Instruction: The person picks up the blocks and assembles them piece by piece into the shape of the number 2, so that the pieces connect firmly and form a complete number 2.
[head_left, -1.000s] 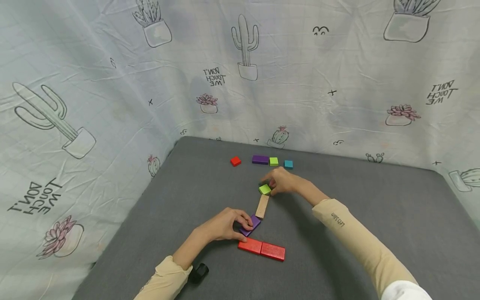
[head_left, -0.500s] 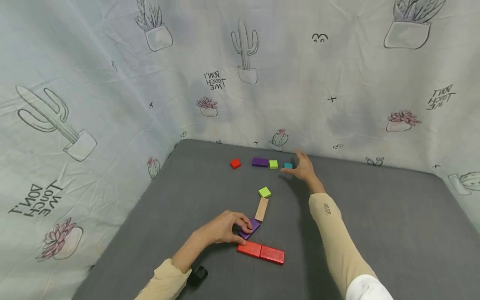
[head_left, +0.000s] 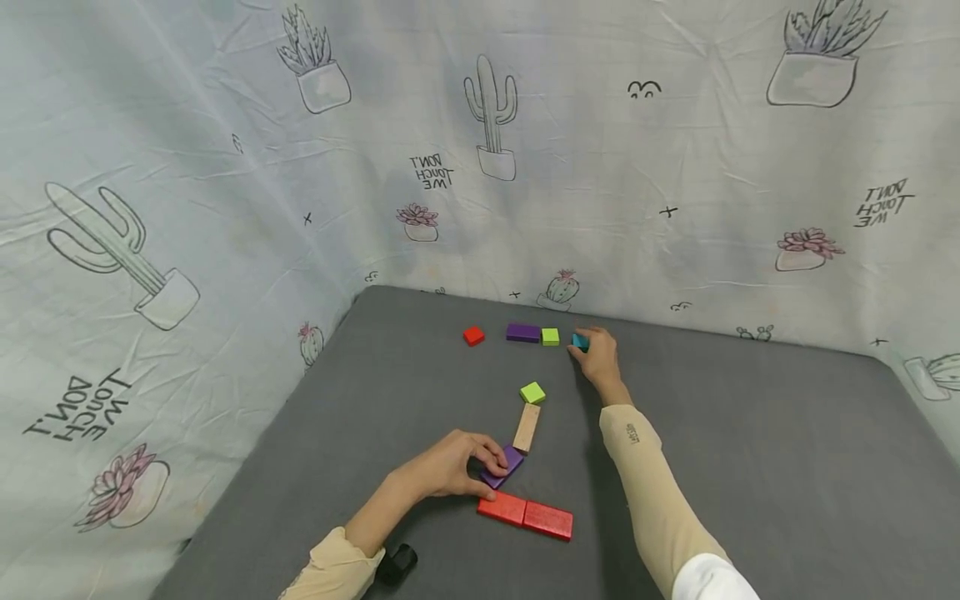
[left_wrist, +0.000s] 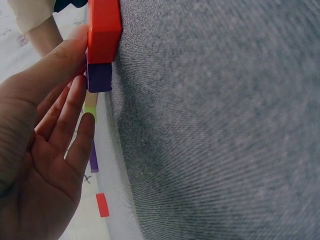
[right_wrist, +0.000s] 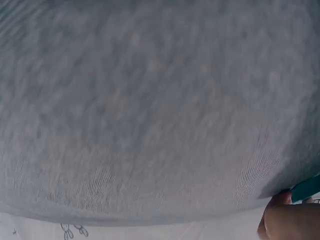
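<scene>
At the far side of the table, my right hand (head_left: pixel 602 360) pinches a small teal block (head_left: pixel 580 342) between thumb and fingers. The teal block (right_wrist: pixel 306 189) also shows at the right edge of the right wrist view. Nearer to me, my left hand (head_left: pixel 448 467) rests beside a bent row of blocks, thumb at a red block (head_left: pixel 504 510) and fingertips over a purple block (head_left: pixel 513 462). A second red block (head_left: pixel 549 521) lies end to end with the first. Beyond the purple one, a plain wooden block (head_left: pixel 527 427) leads to a lime green block (head_left: pixel 532 392).
Along the back of the grey table (head_left: pixel 735 467) lie a small red block (head_left: pixel 473 336), a purple block (head_left: pixel 523 333) and a lime green block (head_left: pixel 551 337). A white cactus-print cloth (head_left: pixel 585 183) hangs behind and at the sides.
My right hand has left the near lime green block, reached to the back of the table and closed on the teal block. The left hand has stayed in place.
</scene>
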